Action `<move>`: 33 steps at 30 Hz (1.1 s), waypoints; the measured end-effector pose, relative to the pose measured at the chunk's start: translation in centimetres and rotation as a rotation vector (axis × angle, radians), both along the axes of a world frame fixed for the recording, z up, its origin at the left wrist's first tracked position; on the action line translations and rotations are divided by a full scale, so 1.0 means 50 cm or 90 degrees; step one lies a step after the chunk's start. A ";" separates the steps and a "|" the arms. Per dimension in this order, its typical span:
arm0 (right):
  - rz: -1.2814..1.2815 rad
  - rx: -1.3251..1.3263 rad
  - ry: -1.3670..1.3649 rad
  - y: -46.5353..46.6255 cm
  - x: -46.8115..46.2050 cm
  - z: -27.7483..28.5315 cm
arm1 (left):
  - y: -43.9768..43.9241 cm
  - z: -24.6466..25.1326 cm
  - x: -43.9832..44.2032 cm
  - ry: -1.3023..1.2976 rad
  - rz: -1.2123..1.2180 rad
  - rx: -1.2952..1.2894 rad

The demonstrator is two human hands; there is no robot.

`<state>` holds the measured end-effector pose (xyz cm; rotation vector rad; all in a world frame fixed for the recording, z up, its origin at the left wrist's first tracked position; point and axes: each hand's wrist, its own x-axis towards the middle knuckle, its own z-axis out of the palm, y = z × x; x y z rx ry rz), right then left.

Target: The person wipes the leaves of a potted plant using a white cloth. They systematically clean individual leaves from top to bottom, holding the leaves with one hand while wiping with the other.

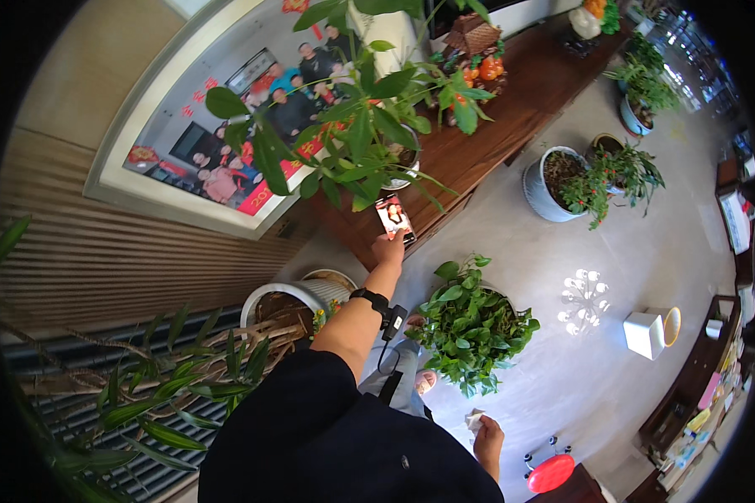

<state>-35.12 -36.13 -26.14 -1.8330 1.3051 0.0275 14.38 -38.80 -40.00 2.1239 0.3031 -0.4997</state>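
My left hand [388, 247] is at the lower end of a smartphone [394, 218] with a lit screen, its fingers partly over the phone's edge. Whether it grips the phone or only touches it cannot be told. The phone is at the end of a long dark wooden cabinet [509, 113], just below a potted leafy plant [365, 132]. A black strap [371, 298] with a small cabled device is around my left wrist. Low at the right, my right hand [489, 437] holds a crumpled white tissue or cloth [474, 420] between its fingers, away from the cabinet.
A large framed group photo [220, 157] stands behind the cabinet plant. A bushy potted plant [475, 333] is beside my legs, and a ribbed white planter [277, 302] is at the left. Farther off are a white pot [557, 185], a white bin [645, 335] and a red wheeled stool [550, 473].
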 end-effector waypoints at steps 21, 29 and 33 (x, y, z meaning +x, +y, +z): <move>0.151 -0.045 0.013 -0.062 0.020 0.049 | 0.069 -0.031 -0.069 0.327 0.105 -0.231; 0.025 0.005 0.133 -0.008 -0.088 0.056 | -0.014 -0.024 0.008 0.114 0.116 0.261; 0.012 0.036 0.184 0.043 -0.109 0.066 | -0.045 -0.039 0.053 0.166 -0.005 0.274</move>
